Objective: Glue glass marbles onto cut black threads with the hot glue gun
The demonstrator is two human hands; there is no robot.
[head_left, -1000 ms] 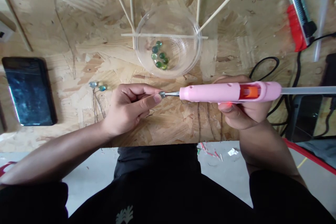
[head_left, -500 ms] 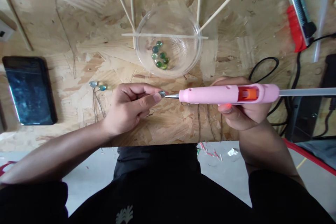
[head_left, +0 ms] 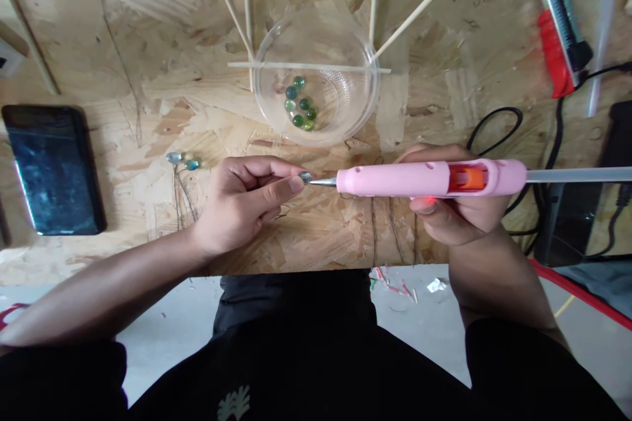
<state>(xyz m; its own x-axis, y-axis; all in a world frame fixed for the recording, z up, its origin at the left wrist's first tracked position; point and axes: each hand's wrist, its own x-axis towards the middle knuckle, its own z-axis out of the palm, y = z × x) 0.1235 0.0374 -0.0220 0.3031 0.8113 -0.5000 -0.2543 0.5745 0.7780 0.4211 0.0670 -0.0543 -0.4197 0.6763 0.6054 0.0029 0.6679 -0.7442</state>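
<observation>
My left hand [head_left: 251, 200] pinches a clear glass marble [head_left: 305, 177] between thumb and forefinger. My right hand [head_left: 459, 210] is wrapped round a pink glue gun [head_left: 395, 179], held level with its metal nozzle [head_left: 323, 182] pointing left at the marble. The nozzle tip appears to touch the marble; whether glue is flowing I cannot make out. A translucent glue stick [head_left: 577, 175] runs out of the gun's rear. Left of my left hand lie two bluish marbles [head_left: 191, 164] with thin strings attached. Several green marbles [head_left: 305, 104] sit in a clear plastic bowl [head_left: 363, 118].
Thin wooden sticks [head_left: 429, 0] stand around the bowl. A phone [head_left: 54, 171] lies at the left. On the right are a red-handled cutter [head_left: 555, 52], black cables [head_left: 557, 138] and a black power strip [head_left: 563, 227]. Strings [head_left: 374, 230] lie near the table's front edge.
Both hands, the marble and the glue gun hold almost the same position. The whole view has shifted very slightly.
</observation>
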